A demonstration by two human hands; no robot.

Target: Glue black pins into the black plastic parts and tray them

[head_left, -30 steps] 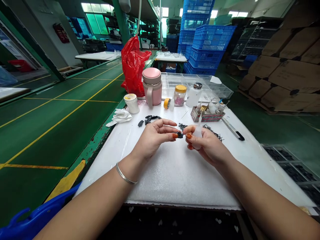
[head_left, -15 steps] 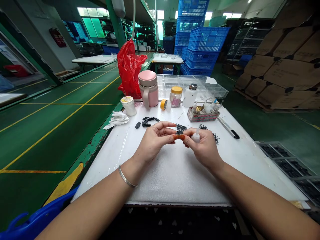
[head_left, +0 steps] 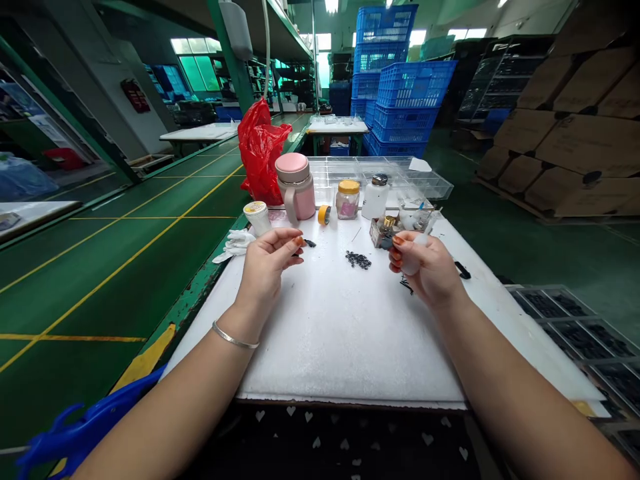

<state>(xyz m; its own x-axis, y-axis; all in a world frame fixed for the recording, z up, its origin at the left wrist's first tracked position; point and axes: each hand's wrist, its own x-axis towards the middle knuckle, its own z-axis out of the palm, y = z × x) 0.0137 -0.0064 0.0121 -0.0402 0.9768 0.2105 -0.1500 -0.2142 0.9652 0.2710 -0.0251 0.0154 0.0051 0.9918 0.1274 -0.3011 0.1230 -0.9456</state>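
Observation:
My left hand (head_left: 270,261) is at the left of the white work surface (head_left: 330,347), thumb and fingertips pressed together; whatever is between them is too small to make out. A dark piece (head_left: 310,243) shows just beyond its fingertips. My right hand (head_left: 425,267) pinches a small black part (head_left: 387,241) between thumb and finger, and a small white bottle (head_left: 412,265) sits within the same grip. Between the hands lies a pile of small black rings (head_left: 358,259). Thin black sticks (head_left: 406,287) lie beside my right hand, partly covered by it.
Behind stand a pink mug (head_left: 302,193), a yellow tape roll (head_left: 324,215), a yellow-lidded jar (head_left: 348,200), a white bottle (head_left: 375,199) and a small box (head_left: 376,233). White gloves (head_left: 235,245) and a white tub (head_left: 257,217) are at the left edge.
My hands have come apart from their meeting point. The left has moved left over the dark pieces, the right has moved right with the black part and small bottle.

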